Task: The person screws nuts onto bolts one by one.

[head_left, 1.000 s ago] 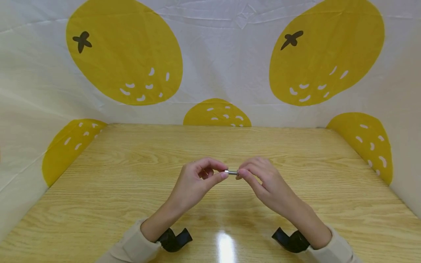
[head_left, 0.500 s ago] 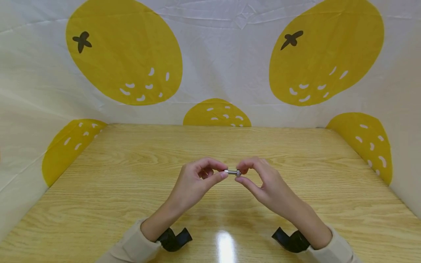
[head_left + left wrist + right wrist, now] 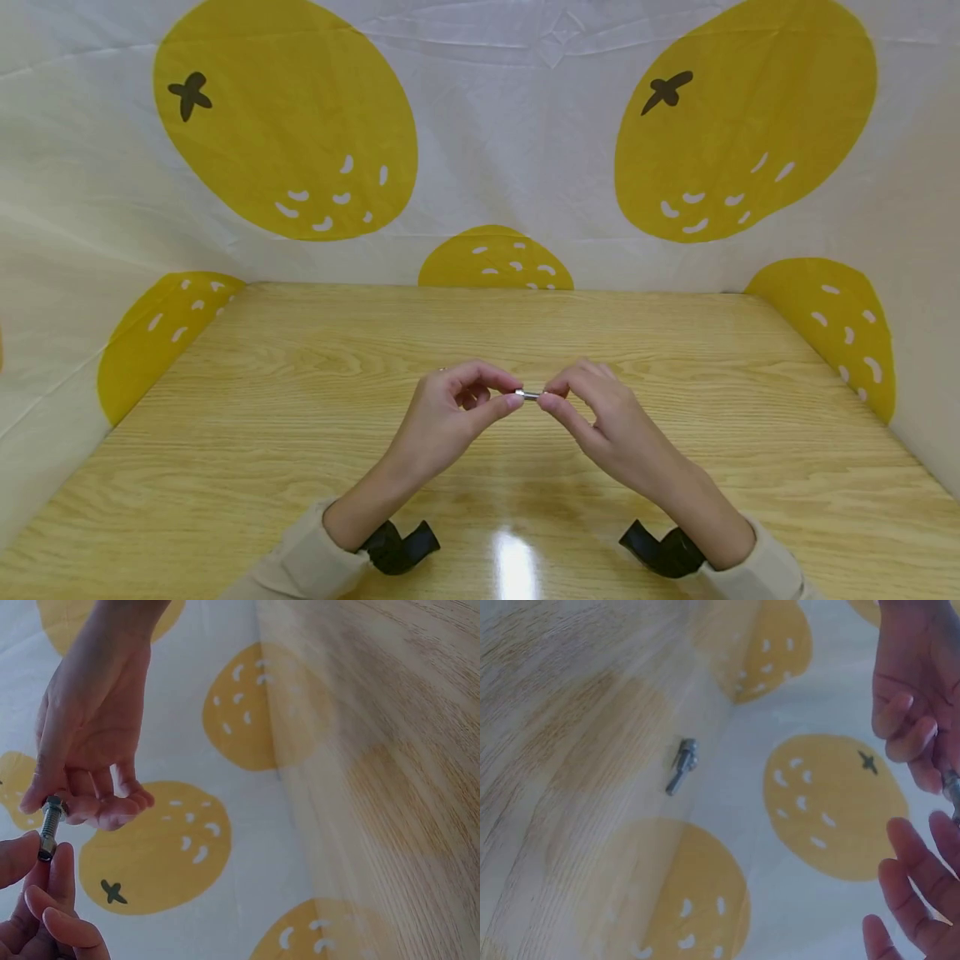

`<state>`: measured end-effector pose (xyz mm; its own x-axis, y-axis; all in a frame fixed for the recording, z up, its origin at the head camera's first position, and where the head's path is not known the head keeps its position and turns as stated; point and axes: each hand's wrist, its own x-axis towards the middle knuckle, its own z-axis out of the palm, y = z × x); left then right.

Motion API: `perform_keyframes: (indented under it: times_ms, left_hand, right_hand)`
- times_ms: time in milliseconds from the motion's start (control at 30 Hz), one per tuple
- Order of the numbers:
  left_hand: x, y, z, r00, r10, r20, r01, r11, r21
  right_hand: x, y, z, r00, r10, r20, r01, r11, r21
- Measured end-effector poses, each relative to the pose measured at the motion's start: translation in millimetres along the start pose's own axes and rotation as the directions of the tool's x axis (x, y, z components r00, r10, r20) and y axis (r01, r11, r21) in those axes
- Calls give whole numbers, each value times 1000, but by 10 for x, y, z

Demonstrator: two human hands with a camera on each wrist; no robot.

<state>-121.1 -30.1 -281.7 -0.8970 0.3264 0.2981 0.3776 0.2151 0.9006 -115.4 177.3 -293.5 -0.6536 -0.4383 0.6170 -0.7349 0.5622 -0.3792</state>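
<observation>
A small silver bolt (image 3: pixel 531 396) is held level between the two hands in the head view. My left hand (image 3: pixel 448 417) pinches its head end between thumb and index finger, the other fingers curled. My right hand (image 3: pixel 613 427) has thumb and index finger on the opposite end, covering it in the head view. The left wrist view shows the bolt's threaded shank (image 3: pixel 50 823) and a hex nut (image 3: pixel 54 804) at the right hand's fingertips. In the right wrist view, the bolt (image 3: pixel 952 787) is cut off by the right edge.
A wood-grain table (image 3: pixel 525 333) lies beneath the hands, with white cloth (image 3: pixel 517 125) printed with yellow fruit at its back and sides. Black straps (image 3: pixel 401 546) sit at both wrists. In the right wrist view, a blurred silver shape (image 3: pixel 681 766) appears over the wood; I cannot tell whether it is a reflection.
Half a second ago, the right thumb and index finger were spread around the exposed nut; now they have closed in on it, hiding it in the head view. The left hand is nearly still.
</observation>
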Motion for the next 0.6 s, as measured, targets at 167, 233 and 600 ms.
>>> perform_keyframes:
  times_ms: [167,233,600]
  left_hand:
    - [-1,9,4,1000,-17,-1,17,1000,0]
    - [0,12,2,1000,-22,-3,22,1000,7]
    - [1,12,-8,999,-31,-9,32,999,16]
  right_hand:
    - [-1,-3,-18,998,61,34,-62,998,6]
    - [-7,-16,-30,996,87,37,-87,996,9]
    - [25,-8,-28,988,-141,-66,142,990,19]
